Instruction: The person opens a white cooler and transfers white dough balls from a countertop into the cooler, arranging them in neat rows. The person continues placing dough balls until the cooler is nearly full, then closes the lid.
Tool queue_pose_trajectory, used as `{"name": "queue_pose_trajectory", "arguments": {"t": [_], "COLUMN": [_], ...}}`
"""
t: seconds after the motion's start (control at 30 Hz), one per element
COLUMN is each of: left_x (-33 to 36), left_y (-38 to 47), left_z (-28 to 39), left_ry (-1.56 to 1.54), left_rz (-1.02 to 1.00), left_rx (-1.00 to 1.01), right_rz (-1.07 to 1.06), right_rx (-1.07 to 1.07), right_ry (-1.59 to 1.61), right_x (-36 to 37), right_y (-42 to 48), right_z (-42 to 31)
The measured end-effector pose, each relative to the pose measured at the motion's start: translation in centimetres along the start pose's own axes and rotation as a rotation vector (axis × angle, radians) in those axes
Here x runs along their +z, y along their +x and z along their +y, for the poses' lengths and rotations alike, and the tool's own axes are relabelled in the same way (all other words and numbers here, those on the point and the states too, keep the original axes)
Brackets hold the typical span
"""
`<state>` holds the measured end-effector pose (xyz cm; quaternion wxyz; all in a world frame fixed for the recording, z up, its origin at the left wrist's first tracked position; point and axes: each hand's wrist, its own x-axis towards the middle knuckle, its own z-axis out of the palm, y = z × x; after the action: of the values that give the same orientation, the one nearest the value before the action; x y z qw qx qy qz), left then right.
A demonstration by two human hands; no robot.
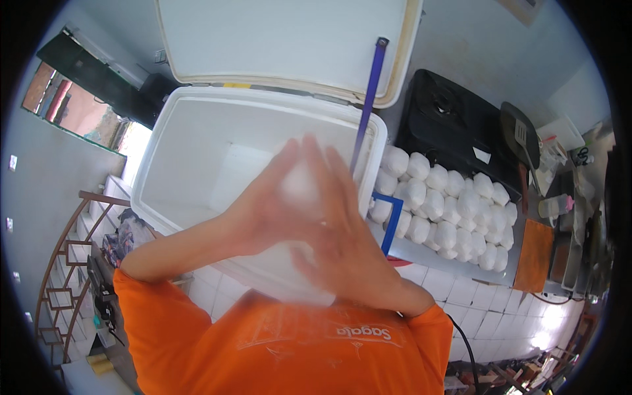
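Observation:
Both hands are raised close to the camera, blurred, over a large white cooler box (163, 168) whose lid (286, 39) stands up behind it. Around a whitish rounded lump (300, 185), my left hand (269, 207) and my right hand (340, 222) form a cup, fingertips pointing up. The lump looks like the wrapped white bundles nearby, but blur hides its detail. Many white rounded bundles (444, 207) lie in stacked rows on the metal counter, right of the box.
A black gas stove (459, 128) stands behind the bundles, with a pan and a slotted spatula (521, 133) on its right. A blue handle (393, 227) sticks out from the box's right side, and a purple strap (370, 98) runs to the lid. A brown metal railing (57, 256) stands left.

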<state>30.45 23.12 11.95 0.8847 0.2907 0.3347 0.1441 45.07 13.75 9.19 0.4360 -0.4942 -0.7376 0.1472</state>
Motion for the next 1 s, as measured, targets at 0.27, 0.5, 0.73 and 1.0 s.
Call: {"name": "queue_pose_trajectory", "arguments": {"t": [0.27, 0.5, 0.73, 1.0], "left_x": [-11.2, -21.4, -27.7, -21.5], "left_y": [3.3, 7.9, 12.0, 11.7], "left_z": [0.5, -1.0, -9.5, -12.1], "left_ry": [0.263, 0.595, 1.006, 0.702], "left_rz": [-0.006, 0.042, -0.305, 0.083], "left_rx": [-0.273, -1.035, -0.793, -0.744], "right_rz": [0.235, 1.010, 1.350, 1.098], "right_rx": [0.031, 0.404, 0.776, 1.011], "right_ry": [0.316, 0.470, 0.372, 0.200], "right_x": [-3.1, -9.2, -10.3, -5.9], "right_y": [-2.7, -11.0, -20.3, -26.7], "right_z": [4.2, 9.0, 11.1, 17.4]}}
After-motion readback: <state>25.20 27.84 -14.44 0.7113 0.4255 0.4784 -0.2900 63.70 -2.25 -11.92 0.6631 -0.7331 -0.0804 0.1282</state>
